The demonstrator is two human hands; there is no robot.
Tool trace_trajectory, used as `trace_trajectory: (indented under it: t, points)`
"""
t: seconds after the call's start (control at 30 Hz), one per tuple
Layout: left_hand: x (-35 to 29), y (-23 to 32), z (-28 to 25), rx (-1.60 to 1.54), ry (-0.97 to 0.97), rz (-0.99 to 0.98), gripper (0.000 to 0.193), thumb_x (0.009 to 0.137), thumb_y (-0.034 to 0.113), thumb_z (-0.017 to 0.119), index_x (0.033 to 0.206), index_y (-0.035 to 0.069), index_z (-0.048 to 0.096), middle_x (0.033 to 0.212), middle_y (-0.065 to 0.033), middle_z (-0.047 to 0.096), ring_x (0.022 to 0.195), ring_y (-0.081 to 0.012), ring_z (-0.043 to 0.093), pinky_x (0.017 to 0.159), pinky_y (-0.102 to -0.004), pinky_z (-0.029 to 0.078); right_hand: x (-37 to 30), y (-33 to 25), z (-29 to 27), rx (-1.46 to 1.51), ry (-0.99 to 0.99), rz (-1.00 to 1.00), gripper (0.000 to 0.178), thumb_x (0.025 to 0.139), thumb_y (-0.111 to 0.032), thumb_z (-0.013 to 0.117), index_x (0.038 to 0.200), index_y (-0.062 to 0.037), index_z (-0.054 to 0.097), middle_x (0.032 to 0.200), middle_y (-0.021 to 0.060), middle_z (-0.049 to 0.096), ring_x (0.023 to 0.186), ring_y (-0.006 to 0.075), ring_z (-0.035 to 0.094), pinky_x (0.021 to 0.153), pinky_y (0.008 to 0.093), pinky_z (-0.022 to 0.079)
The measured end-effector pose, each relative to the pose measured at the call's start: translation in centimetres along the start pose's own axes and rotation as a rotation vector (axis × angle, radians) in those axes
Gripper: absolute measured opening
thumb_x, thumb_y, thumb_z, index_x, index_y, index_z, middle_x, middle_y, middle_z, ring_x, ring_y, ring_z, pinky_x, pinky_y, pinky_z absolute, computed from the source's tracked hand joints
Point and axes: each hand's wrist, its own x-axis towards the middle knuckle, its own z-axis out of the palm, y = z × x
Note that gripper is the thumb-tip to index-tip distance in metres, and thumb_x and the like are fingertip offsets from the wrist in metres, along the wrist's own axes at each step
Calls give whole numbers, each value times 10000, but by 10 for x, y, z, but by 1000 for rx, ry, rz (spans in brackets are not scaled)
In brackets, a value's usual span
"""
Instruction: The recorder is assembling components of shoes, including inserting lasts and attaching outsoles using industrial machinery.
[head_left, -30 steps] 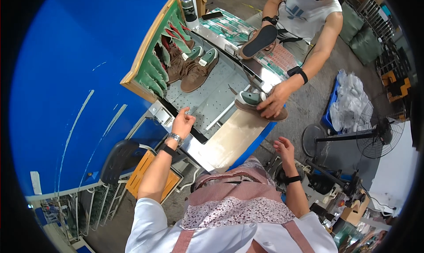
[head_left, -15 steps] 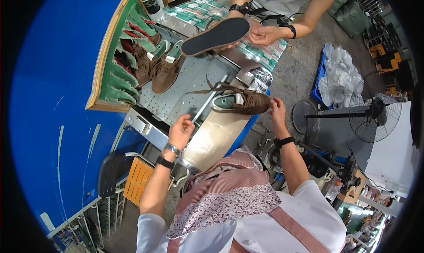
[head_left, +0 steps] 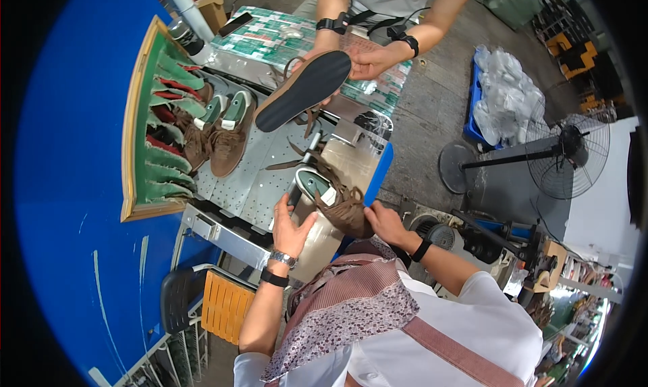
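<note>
A brown lace-up shoe [head_left: 345,208] with a green-and-white lining lies on the beige board close in front of me. My right hand [head_left: 386,226] grips its toe end with the fingertips. Beside the shoe's heel side, my left hand [head_left: 291,233] is open, thumb and fingers spread; whether it touches the shoe I cannot tell. Loose brown laces trail from the shoe over the metal surface. Across from me, a co-worker's hands [head_left: 368,61] hold another brown shoe with its dark sole [head_left: 304,90] facing up.
A pair of brown shoes [head_left: 228,140] stands on the perforated metal conveyor [head_left: 253,181], by a wood-framed opening [head_left: 128,150] hung with green and red strips. A phone [head_left: 235,24] lies on the checkered tabletop [head_left: 270,32]. To the right are a fan [head_left: 567,150] and a blue crate [head_left: 472,110] of plastic bags.
The shoe has come nearer to me and turned, its toe now toward me, with my right hand still at the toe. My left hand has moved up to its heel side. The co-worker's shoe has tilted.
</note>
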Motion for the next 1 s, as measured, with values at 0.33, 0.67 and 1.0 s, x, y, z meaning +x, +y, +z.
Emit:
trace_trajectory:
  t: [0.33,0.67,1.0]
  points:
    - [6,34,108,-2,334,-93,1281,568,351,974,1527,-53,229,1388,-319,469,1330,-461,408,1144,-518,332,4,-68,-76,70,286,-568,239,845,-103,685,1072,-47,639,971,174,629,890,390,646,747,457,527]
    - [3,29,88,-335,443,-187,990,636,134,836,1474,-74,350,1247,-239,615,1141,-312,620,1020,-379,485,23,-127,-103,106,452,-968,402,750,2,736,1139,-42,643,1087,162,654,958,383,653,828,426,543]
    - [-89,-8,23,139,554,-176,992,609,167,829,1453,-42,350,1350,-269,540,1249,-413,547,1079,-444,444,55,-115,1,-208,255,-630,1037,711,-266,862,1520,21,280,1407,245,477,1284,416,477,1052,476,442]
